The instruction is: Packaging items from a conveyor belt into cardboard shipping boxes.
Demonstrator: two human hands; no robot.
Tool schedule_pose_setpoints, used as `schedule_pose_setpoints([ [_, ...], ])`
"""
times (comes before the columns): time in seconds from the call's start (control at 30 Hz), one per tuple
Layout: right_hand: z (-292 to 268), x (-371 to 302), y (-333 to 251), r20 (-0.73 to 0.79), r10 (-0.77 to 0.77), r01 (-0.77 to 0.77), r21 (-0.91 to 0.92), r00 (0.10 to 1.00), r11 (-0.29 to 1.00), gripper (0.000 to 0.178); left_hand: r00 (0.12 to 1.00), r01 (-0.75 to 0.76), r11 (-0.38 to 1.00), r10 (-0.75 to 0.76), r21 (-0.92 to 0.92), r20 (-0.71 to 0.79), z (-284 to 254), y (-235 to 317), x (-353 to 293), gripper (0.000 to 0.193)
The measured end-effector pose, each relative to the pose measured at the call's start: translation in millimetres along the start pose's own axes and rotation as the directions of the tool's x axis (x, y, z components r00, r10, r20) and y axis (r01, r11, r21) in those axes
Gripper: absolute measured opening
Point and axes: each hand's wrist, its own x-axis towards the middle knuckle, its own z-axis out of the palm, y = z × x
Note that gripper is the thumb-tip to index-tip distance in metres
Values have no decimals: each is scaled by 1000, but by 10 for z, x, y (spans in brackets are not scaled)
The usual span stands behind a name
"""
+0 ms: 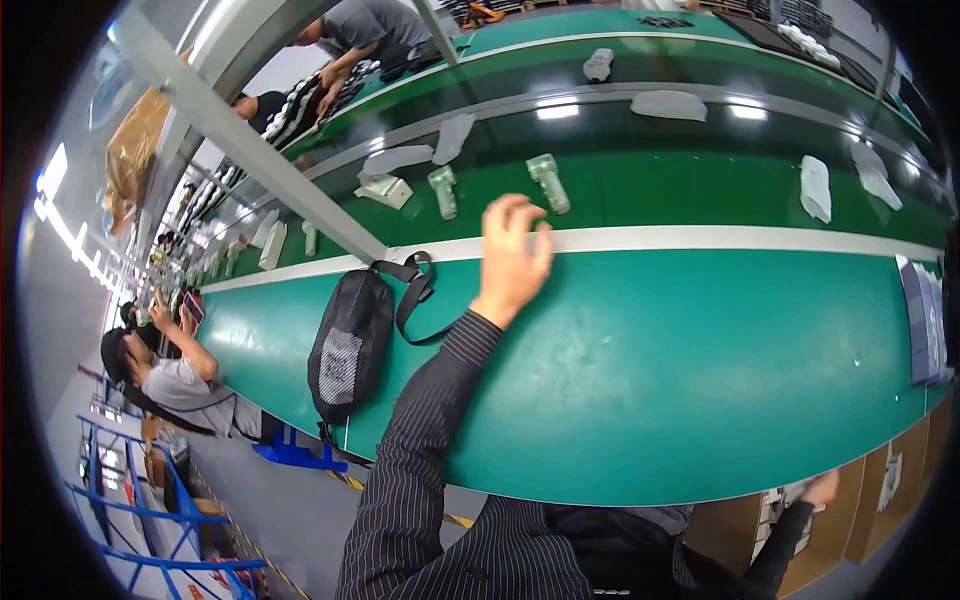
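My left hand (514, 252) hangs over the white rail at the far side of the green table (640, 360). Its fingers are loosely bent and apart, and nothing shows between them. Just beyond its fingertips, on the dark green belt, lies a pale device with a wide head and a handle (549, 184). A similar pale device (443, 192) lies to its left. At the lower right, my right hand (822, 488) is down by an open brown carton (850, 510) beside white items (785, 508); its fingers are too small and unclear to read.
A black pouch with a strap (350, 345) lies left of my left arm. A slanted grey post (270, 180) rises beyond it. Flat boxes (922, 320) stand at the table's right end. White sleeves (815, 188) lie along the belt. Other people (180, 380) work at left and far left.
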Motion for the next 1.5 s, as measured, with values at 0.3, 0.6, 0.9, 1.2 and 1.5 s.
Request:
schedule_pose_setpoints([
  [0.3,423,-2169,-4052,356,-781,759,235,514,607,19,755,655,709,-610,260,-239,-470,-2212,184,27],
  [0.6,1754,-3948,-5293,546,-633,750,657,-548,-82,34,724,646,664,-689,377,-28,-571,-2612,-12,49],
  [0.9,2302,-4485,-5528,402,-703,629,773,-586,-81,34,669,728,504,-672,465,-319,-945,-2269,128,34],
  [1.2,2801,-4456,-5615,648,-756,34,757,87,653,31,879,122,944,40,305,-475,-1706,-1164,962,53],
  [1.5,2855,-4931,-5534,276,-948,203,930,159,305,28,993,-29,984,48,-173,105,-1028,-396,-110,80],
])
